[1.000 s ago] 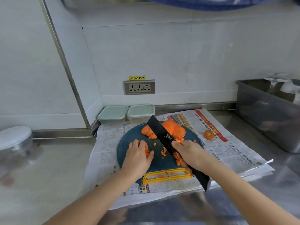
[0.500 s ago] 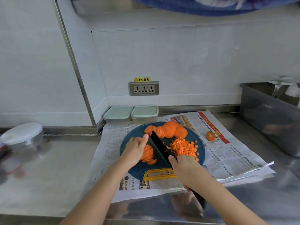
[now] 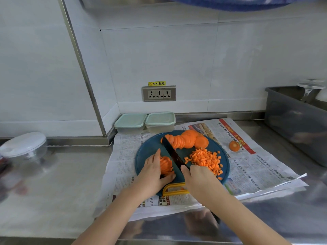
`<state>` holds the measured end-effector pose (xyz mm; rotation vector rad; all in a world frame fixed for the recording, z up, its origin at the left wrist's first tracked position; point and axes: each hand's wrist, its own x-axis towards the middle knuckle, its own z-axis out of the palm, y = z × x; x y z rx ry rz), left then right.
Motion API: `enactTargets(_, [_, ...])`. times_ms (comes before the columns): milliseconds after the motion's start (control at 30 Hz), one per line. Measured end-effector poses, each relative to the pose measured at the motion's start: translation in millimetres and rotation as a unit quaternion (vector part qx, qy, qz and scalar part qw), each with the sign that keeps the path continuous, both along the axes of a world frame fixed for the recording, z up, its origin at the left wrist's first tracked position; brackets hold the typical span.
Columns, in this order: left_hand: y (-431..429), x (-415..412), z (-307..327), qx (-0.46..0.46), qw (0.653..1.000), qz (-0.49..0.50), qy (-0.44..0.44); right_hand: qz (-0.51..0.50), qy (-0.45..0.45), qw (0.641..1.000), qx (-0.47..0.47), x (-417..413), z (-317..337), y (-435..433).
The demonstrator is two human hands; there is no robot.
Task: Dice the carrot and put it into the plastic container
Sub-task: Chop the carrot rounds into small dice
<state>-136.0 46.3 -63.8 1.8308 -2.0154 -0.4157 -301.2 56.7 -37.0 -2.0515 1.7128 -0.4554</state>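
Observation:
A round dark-blue cutting board [image 3: 146, 154] with a yellow handle lies on newspaper. At its far side is a fanned row of carrot slices [image 3: 185, 140]; a heap of diced carrot [image 3: 205, 159] sits on its right half. My left hand [image 3: 153, 171] cups a small stack of carrot slices [image 3: 166, 165] between fingers and thumb. My right hand [image 3: 198, 177] grips the handle of a black cleaver [image 3: 172, 153], whose blade stands on the board just right of that stack. Two lidded plastic containers [image 3: 160, 121] stand against the wall behind the board.
A carrot end [image 3: 234, 145] lies on the newspaper [image 3: 256, 167] to the right. A large grey bin [image 3: 297, 124] with glassware stands at far right. A lidded clear bowl [image 3: 23, 147] sits at far left. A wall socket [image 3: 159, 93] is above the containers.
The cleaver came down from its raised, tilted position onto the board beside the slices. My left hand gathered a small stack of slices and now holds it against the blade.

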Motion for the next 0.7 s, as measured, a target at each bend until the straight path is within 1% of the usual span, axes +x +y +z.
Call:
enactTargets(67, [1,0,-2,-0.001,1.000,0.006,-0.004,-0.015,-0.001,1.000,-0.015,-2,4,2])
enactTargets(167, [2,0,-4,-0.029,0.999,-0.005,-0.011,0.012,-0.009,1.000,-0.009,-2,11,8])
enactTargets(233, [1,0,-5,-0.048,0.999,-0.012,-0.017,0.027,0.002,1.000,-0.005,-2,11,9])
enactTargets(367, [4,-2,-5,-0.069,0.997,-0.022,-0.028,0.008,0.058,0.998,-0.024,3,3,15])
enactTargets(433, [4,-1,-6,-0.076,0.996,-0.026,-0.038,0.007,0.080,0.995,-0.052,8,1,21])
enactTargets(500, [2,-1,-8,-0.080,0.995,-0.027,-0.050,0.008,0.123,0.990,-0.076,13,3,28])
enactTargets(600, [1,-1,-11,-0.074,0.996,-0.018,-0.041,0.027,0.163,0.984,-0.062,20,6,33])
enactTargets(700, [2,-2,-10,-0.072,0.997,-0.017,-0.030,0.033,0.178,0.982,-0.055,23,7,28])
